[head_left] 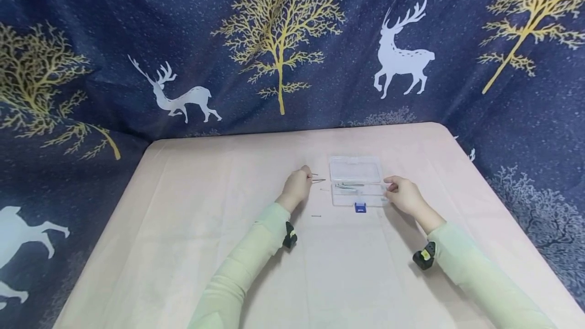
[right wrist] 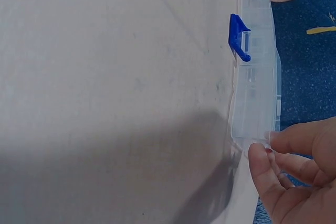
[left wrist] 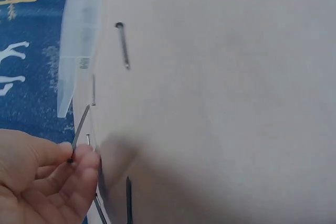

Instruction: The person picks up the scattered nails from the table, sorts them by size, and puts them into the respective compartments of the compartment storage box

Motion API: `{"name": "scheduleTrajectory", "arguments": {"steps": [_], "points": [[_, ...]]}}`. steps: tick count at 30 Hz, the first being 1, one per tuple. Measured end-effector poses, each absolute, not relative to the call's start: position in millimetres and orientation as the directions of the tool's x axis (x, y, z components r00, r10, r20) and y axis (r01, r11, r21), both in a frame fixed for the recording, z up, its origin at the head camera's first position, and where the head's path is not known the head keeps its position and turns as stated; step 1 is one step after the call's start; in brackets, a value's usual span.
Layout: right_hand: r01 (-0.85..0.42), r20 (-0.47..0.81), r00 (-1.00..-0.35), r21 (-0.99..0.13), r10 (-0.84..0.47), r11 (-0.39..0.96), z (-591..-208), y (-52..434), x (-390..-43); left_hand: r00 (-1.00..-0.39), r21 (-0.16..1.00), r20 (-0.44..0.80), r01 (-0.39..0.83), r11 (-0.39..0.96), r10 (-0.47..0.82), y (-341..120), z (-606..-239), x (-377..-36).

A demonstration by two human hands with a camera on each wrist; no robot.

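My left hand [head_left: 297, 186] pinches a nail [left wrist: 80, 132] between thumb and fingers, just left of a clear plastic box [head_left: 338, 200]. The box lies flat with its lid [head_left: 355, 169] folded back and a blue latch [head_left: 360, 207] at the front. Several nails [head_left: 349, 185] lie inside it. My right hand [head_left: 404, 197] grips the box's right end between thumb and fingers. In the right wrist view, the box wall [right wrist: 254, 98] hides its contents.
Loose nails lie on the pale tablecloth [head_left: 205, 227] around my left hand. One short nail [head_left: 316, 216] lies nearer the front, and a dark nail [left wrist: 129, 200] is below the left hand. A dark blue curtain [head_left: 320, 105] hangs behind the table.
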State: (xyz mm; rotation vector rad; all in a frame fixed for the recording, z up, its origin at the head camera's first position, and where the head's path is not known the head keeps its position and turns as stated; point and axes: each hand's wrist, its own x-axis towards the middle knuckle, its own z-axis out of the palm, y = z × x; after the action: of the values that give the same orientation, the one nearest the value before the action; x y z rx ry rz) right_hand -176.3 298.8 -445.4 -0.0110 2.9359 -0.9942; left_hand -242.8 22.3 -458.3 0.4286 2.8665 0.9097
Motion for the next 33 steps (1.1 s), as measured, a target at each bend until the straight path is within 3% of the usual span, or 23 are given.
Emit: {"name": "scheduleTrajectory", "arguments": {"steps": [5, 17, 25, 33], "points": [[0.008, -0.037, -0.999, -0.611, -0.018, 0.792, -446, 298, -176, -0.971, 0.763, 0.009, 0.16, 0.626, 0.238, 17, -461, -244], [0.003, -0.037, -0.999, -0.605, -0.025, 0.796, -445, 298, -176, -0.97, 0.957, -0.152, -0.095, 0.275, 0.191, 16, -461, -248], [-0.01, -0.025, -0.999, -0.598, -0.031, 0.801, -446, 299, -177, -0.947, 0.97, -0.169, -0.11, 0.216, 0.275, 25, -455, -247], [0.001, -0.04, -0.999, -0.605, -0.029, 0.796, -447, 300, -179, -0.92, 0.955, -0.142, -0.03, 0.295, 0.364, 41, -451, -243]]}}
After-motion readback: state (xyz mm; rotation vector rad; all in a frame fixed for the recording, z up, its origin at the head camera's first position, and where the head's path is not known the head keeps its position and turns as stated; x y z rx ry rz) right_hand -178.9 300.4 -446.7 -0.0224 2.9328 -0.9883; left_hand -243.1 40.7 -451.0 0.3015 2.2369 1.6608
